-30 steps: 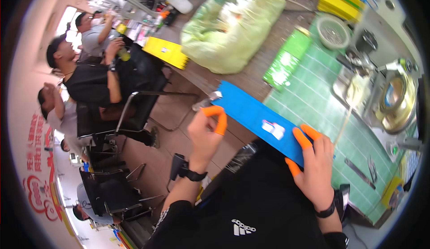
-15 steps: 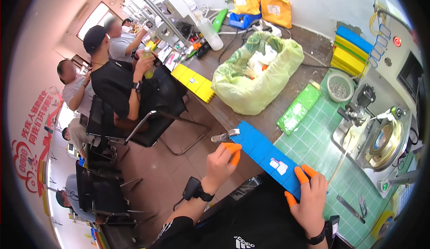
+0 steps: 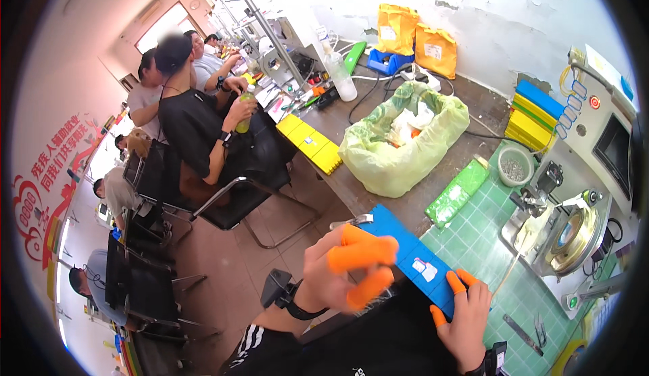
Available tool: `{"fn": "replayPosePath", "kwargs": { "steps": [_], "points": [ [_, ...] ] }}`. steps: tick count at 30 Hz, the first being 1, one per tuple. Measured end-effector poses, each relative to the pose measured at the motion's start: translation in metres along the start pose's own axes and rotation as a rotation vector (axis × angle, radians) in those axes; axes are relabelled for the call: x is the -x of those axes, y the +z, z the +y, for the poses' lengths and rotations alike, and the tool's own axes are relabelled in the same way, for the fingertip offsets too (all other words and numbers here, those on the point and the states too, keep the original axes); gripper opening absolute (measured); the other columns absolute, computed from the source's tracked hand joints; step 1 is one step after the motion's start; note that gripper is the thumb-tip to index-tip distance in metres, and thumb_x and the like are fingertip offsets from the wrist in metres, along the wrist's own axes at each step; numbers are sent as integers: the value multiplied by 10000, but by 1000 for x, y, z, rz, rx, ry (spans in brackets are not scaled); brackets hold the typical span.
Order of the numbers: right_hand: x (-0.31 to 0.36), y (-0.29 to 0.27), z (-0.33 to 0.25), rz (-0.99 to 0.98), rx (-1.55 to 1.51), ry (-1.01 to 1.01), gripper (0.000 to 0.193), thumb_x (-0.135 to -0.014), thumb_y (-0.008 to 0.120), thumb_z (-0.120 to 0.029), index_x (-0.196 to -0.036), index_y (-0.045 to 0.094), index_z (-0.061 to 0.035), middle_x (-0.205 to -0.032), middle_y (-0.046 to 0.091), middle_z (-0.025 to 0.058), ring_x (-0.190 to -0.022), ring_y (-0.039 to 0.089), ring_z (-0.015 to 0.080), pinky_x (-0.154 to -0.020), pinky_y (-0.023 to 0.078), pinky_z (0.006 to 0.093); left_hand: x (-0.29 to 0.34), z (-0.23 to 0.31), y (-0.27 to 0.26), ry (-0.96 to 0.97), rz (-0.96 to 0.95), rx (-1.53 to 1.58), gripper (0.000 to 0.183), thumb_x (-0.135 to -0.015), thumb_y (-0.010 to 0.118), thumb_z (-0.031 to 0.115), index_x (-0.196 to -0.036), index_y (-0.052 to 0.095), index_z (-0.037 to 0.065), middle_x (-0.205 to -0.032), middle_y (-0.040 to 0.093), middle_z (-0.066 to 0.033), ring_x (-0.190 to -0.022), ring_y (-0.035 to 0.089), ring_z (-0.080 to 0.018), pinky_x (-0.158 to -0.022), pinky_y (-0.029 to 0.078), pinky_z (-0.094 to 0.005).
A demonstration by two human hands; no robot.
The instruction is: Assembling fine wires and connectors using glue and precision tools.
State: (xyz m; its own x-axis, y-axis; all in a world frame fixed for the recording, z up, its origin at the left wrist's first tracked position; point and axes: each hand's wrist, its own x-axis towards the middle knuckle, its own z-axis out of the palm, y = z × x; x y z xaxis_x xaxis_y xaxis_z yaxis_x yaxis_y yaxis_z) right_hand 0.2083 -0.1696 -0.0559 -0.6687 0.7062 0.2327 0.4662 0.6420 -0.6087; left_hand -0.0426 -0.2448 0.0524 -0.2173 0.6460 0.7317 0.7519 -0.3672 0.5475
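Note:
A long blue segmented plastic strip (image 3: 392,234) lies slantwise over the table's near edge, with small white pieces (image 3: 424,270) on it. Orange covers sit on several fingertips of both hands. My right hand (image 3: 468,318) holds the strip's near end, thumb at one edge and fingers at the other. Raised in front of my body, my left hand (image 3: 338,268) has its thumb apart from the bent fingers, and nothing shows between them. It hides part of the strip's left edge. A metal clip (image 3: 353,221) is at the strip's far end.
A bag-lined bin (image 3: 405,153), a green strip (image 3: 460,192) and a bowl of small metal bits (image 3: 515,164) stand beyond the strip. At right is a machine with a round metal disc (image 3: 573,230). Tweezers (image 3: 539,329) lie on the green mat. A seated person (image 3: 193,119) holds a bottle.
My left hand has come up and closer, away from the strip's far end, and its thumb and fingers have parted. The right hand stays on the strip. The view has shifted slightly.

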Motion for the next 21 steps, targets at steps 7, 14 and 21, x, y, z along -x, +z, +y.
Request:
{"fn": "replayPosePath", "kwargs": {
  "steps": [7,14,21],
  "points": [
    [-3,1,-4,7,24,-5,739,-715,892,-88,-1399,618,-33,-1375,598,191,-1219,559,403,-1035,416,502,-52,44,23,516,-358,1196,289,-925,852,307,-988,758,42,-825,668,-102,-651,634,-188,-554,489,-253],
    [1,4,2,18,44,1,739,-715,900,-94,-1402,632,-46,-1385,605,171,-1221,560,396,-1047,419,504,-34,57,37,237,-386,1232,244,-853,814,150,-803,609,27,-720,608,-115,-558,585,-255,-523,442,-334],
    [-4,4,0,-5,45,-4,733,-722,902,-112,-1401,635,-46,-1385,610,166,-1214,562,386,-1029,421,495,-25,47,38,210,-366,1207,269,-828,795,113,-746,553,26,-677,584,-115,-505,565,-284,-505,425,-368]
  ]
}}
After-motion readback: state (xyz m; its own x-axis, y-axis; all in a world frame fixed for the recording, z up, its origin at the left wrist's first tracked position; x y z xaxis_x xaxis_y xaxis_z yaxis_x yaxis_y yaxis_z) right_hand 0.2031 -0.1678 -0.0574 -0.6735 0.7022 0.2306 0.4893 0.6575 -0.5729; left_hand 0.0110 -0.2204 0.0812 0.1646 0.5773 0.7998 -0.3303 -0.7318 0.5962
